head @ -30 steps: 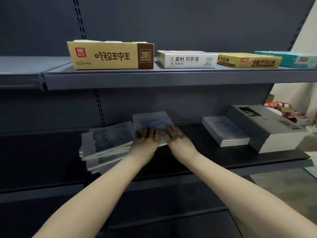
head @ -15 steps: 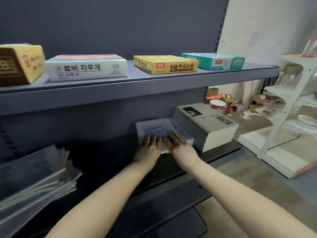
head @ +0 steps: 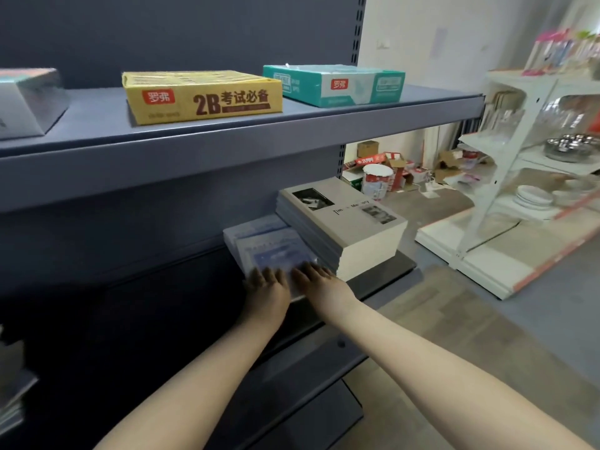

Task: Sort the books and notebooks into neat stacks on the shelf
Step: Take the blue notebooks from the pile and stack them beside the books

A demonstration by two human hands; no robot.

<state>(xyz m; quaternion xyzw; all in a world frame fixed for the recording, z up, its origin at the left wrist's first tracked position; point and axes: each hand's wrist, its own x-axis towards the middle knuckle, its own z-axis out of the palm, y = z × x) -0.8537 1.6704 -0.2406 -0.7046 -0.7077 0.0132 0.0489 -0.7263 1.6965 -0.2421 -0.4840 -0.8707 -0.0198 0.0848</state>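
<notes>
A blue-covered notebook (head: 274, 251) lies on top of a low stack of similar notebooks (head: 250, 227) on the dark middle shelf (head: 383, 269). My left hand (head: 268, 285) and my right hand (head: 319, 280) rest side by side on the notebook's near edge, fingers straight and flat on the cover. Right beside it stands a taller stack of grey books (head: 344, 228) with photos on the top cover. A blurred edge of another notebook pile (head: 13, 394) shows at the far left.
The upper shelf (head: 227, 151) carries a yellow 2B box (head: 201, 95), a teal box (head: 334, 84) and a pale box (head: 26, 102). To the right stands a white rack (head: 519, 164) with dishes, and cartons lie on the floor beyond it.
The view has swung right. Both hands carried the blue notebook from the messy left pile onto the low stack beside the grey books and now lie flat on it.
</notes>
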